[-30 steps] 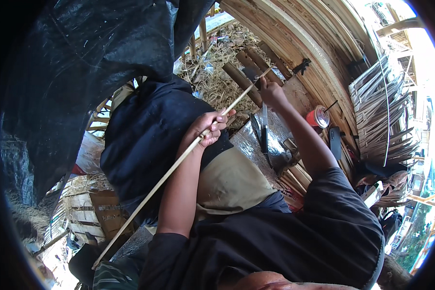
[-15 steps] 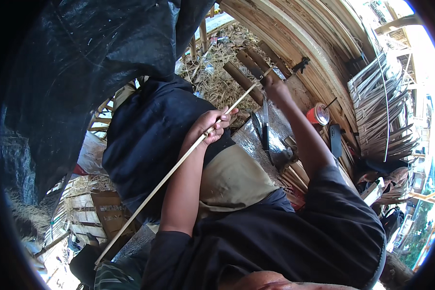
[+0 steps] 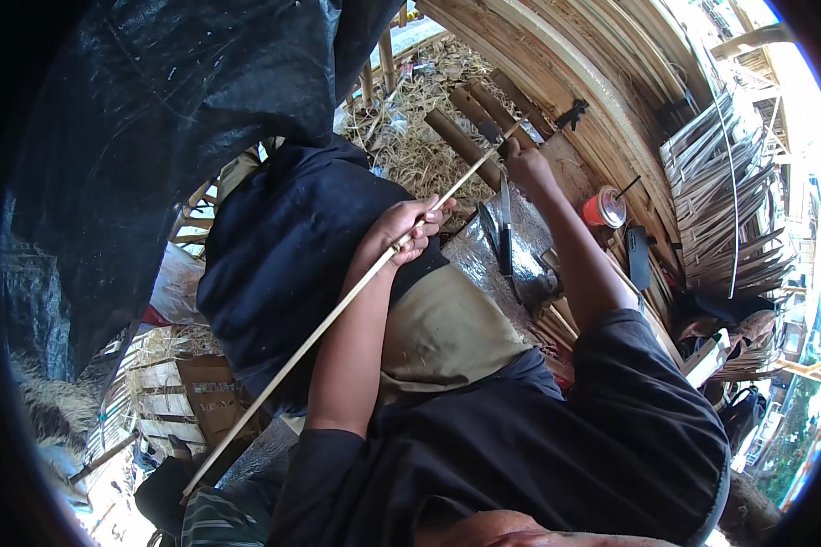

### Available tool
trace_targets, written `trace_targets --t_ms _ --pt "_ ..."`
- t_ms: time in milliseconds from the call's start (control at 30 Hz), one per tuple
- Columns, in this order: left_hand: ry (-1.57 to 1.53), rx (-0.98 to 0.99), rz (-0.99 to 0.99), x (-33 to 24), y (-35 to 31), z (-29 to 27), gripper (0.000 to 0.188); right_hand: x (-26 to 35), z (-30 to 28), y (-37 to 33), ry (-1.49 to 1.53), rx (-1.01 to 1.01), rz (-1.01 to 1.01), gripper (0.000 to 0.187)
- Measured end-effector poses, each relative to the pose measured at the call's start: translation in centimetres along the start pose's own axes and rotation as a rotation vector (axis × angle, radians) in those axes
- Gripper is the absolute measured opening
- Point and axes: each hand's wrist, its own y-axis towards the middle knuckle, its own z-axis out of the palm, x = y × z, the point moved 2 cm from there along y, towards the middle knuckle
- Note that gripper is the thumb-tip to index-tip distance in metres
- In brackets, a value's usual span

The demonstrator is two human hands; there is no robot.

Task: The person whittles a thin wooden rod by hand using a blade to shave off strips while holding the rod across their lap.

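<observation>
A long, thin bamboo strip (image 3: pixel 312 339) slants from the lower left up to the bamboo pieces at the upper right. My left hand (image 3: pixel 405 230) is closed around it, above the dark cloth over my lap. Near the strip's far end, my right hand (image 3: pixel 526 166) is closed on what looks like a dark-bladed knife (image 3: pixel 490 131), its blade against the strip. The fingers hide the handle. Below that hand, another knife (image 3: pixel 505 223) with a pale blade and black handle lies on a shiny silver sheet (image 3: pixel 465 251).
Split bamboo pieces (image 3: pixel 460 139) lie beyond my hands, next to dry shavings (image 3: pixel 410 150). A red cup with a straw (image 3: pixel 604 210) and a phone (image 3: pixel 639 257) are right of my forearm. Long wooden strips (image 3: pixel 579 73) curve behind. Black sheeting (image 3: pixel 173 118) hangs at left.
My right hand and the dark blade have shifted slightly right and up along the strip, toward its far end. More of the strip shows between my hands. My left hand keeps its grip.
</observation>
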Motion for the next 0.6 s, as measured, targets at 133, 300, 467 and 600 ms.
trace_targets --t_ms 133,300,467,600 --pt "-0.014 -0.021 0.009 0.5 0.0 -0.6 0.029 3.1 0.2 -4.0 0.057 0.144 0.059 0.071" --pt "0.032 -0.028 0.031 -0.3 -0.3 -1.5 0.029 2.7 1.5 -2.7 0.003 0.069 0.055 0.072" --pt "0.135 -0.084 0.002 -0.1 -0.1 0.2 0.030 1.3 0.1 -1.7 -0.036 0.008 0.040 0.071" --pt "0.042 -0.039 0.011 -0.7 0.2 -1.3 0.031 3.4 1.8 -3.8 -0.049 0.084 0.030 0.064"
